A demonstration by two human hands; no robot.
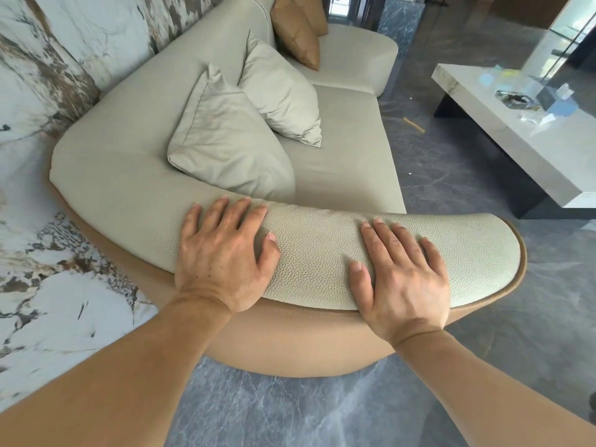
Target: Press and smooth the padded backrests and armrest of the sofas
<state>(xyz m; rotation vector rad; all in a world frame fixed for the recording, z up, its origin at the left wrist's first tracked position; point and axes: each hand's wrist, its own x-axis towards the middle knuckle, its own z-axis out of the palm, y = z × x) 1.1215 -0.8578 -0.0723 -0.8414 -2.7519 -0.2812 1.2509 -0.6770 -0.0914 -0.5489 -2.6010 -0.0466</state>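
While my left hand (222, 253) and right hand (400, 279) lie flat and unclenched on the cream pebbled-leather padded armrest (316, 253), gripping nothing, the padding likely yields softly; press along its crown.

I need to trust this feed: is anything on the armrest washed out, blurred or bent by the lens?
Head view: armrest and both hands, left hand, right hand, sharp and evenly lit; glare whitens the coffee table; wide-angle lens curves the edges.
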